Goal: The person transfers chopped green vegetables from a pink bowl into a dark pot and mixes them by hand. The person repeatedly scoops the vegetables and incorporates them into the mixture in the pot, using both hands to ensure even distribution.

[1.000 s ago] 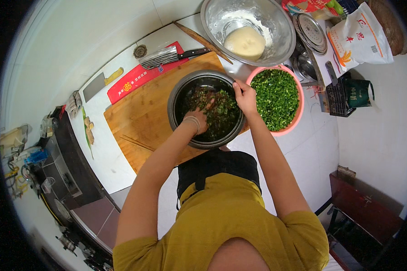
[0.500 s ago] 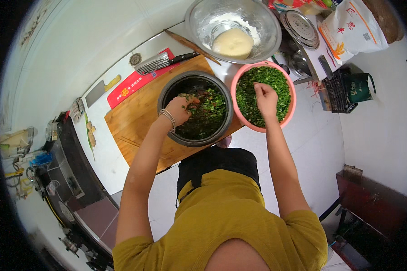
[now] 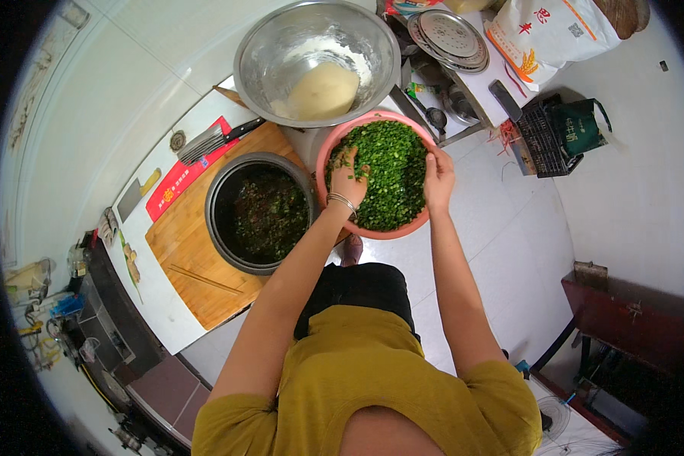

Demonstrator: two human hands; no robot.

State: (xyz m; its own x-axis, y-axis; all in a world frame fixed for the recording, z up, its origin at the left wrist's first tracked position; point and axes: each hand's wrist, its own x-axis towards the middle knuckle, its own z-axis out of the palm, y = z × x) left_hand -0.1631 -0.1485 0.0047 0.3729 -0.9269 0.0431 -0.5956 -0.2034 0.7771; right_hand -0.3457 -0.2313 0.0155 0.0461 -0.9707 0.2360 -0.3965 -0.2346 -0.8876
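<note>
My left hand [image 3: 348, 182] is in a pink basin [image 3: 391, 230] full of finely chopped green leaves [image 3: 394, 171]. Its fingers are spread at the left side of the greens, with green bits stuck to them and a bangle at the wrist. At the basin's right edge, my right hand [image 3: 438, 178] grips the rim, fingertips partly hidden. Left of the basin stands a dark round pot [image 3: 214, 228], holding a dark, wet mix with green and reddish bits; neither hand touches it. Above the basin, a large steel bowl [image 3: 252, 38] contains a pale lump of dough [image 3: 325, 90] and flour.
Under the pot lies a wooden cutting board [image 3: 178, 254] with chopsticks [image 3: 205, 279]. A black-handled knife [image 3: 205, 144] rests on a red sheath beside a cleaver [image 3: 133, 196]. At the upper right are perforated steel discs [image 3: 448, 34], a white bag [image 3: 551, 38] and a black crate [image 3: 547, 140].
My left hand has left the dark pot and moved right into the greens. My right hand has gone from above the greens to the basin's right rim. The whole view has shifted.
</note>
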